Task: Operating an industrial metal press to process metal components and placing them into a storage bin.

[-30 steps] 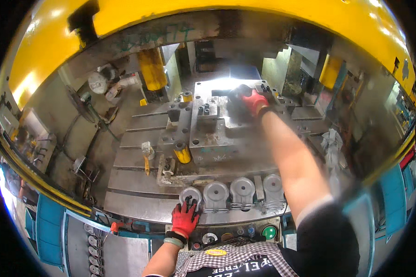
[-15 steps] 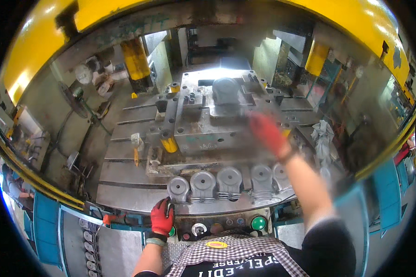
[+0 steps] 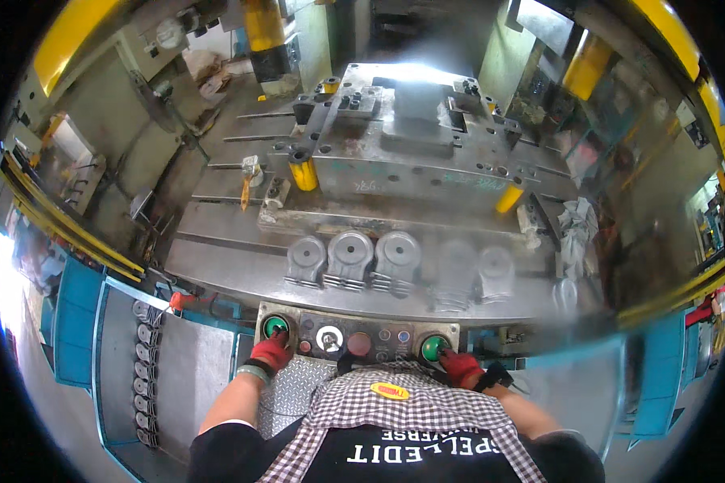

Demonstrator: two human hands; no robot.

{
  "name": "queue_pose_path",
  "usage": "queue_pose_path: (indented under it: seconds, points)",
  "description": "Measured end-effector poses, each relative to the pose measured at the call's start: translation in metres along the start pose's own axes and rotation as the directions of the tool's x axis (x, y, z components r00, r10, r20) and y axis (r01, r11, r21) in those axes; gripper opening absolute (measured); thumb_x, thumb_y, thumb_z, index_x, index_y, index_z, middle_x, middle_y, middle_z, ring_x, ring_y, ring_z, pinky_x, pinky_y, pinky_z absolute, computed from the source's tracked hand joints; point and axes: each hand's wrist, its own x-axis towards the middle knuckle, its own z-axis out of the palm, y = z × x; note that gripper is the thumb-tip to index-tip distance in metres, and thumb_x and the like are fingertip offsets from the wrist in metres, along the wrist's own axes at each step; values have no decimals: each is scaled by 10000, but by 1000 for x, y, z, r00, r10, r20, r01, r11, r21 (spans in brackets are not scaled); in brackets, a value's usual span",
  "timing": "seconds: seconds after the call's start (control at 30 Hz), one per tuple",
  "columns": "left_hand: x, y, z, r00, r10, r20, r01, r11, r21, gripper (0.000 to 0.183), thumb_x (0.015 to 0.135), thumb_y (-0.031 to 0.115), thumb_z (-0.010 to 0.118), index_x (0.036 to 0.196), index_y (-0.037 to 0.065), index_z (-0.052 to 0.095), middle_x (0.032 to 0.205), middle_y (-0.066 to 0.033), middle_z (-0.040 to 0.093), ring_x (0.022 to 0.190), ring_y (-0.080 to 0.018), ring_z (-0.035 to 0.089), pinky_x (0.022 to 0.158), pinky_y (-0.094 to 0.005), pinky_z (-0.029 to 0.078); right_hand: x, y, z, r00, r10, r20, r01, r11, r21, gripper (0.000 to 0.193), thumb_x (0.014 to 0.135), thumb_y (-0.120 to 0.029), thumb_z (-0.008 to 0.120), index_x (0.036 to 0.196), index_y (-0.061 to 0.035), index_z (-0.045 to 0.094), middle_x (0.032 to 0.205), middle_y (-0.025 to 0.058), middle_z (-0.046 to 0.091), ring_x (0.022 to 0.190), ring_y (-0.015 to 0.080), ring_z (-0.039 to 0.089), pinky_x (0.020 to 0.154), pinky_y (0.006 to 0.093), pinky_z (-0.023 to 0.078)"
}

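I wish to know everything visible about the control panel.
The control panel is wide, worn and metallic-looking, below the press table's front edge. Near its ends, the left hand touches the left green button, the right hand the right green button. Between lie a silver round fitting, a reddish disc and smaller controls.

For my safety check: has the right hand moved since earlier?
Yes: the right hand moved from the die block toward the checked apron, to the right green button.
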Motion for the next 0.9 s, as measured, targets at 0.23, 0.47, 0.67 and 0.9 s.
queue_pose_path:
  seconds: [0.23, 0.47, 0.67, 0.9]
  points:
    - [7, -4, -8, 998, -33, 56, 40, 989, -141, 602, 771, 460, 497, 1260, 111, 449, 1249, -174, 478, 1143, -326, 467, 955, -383, 373, 13, -2, -8, 985, 123, 117, -139, 979, 146, 327, 857, -252, 394, 1141, -124, 495, 1142, 172, 519, 812, 373, 602, 669, 481, 487]
    - [0, -3, -8, 999, -29, 22, 32, 987, -160, 595, 772, 422, 523, 1265, 98, 444, 1273, -182, 453, 1171, -330, 439, 981, -381, 347, 26, 18, 35, 992, 115, 43, -120, 977, 175, 320, 856, -281, 387, 1086, -95, 509, 1139, 204, 509, 833, 390, 588, 691, 486, 478]
    - [14, -25, 16, 998, 15, -57, -20, 994, -104, 596, 778, 421, 514, 1272, 98, 432, 1284, -182, 442, 1172, -330, 438, 985, -382, 344, 21, 13, 27, 996, 71, 51, -78, 986, 150, 317, 853, -220, 391, 1111, -69, 497, 1190, 183, 477, 829, 371, 595, 683, 449, 496]
    - [0, -3, -7, 1000, 8, 18, -6, 991, -133, 608, 777, 447, 498, 1267, 92, 430, 1311, -176, 412, 1167, -343, 439, 983, -388, 345, 15, 16, 32, 993, -72, -90, 70, 997, -23, 313, 837, -217, 417, 1102, -81, 514, 1159, 179, 497, 775, 358, 599, 637, 451, 490]
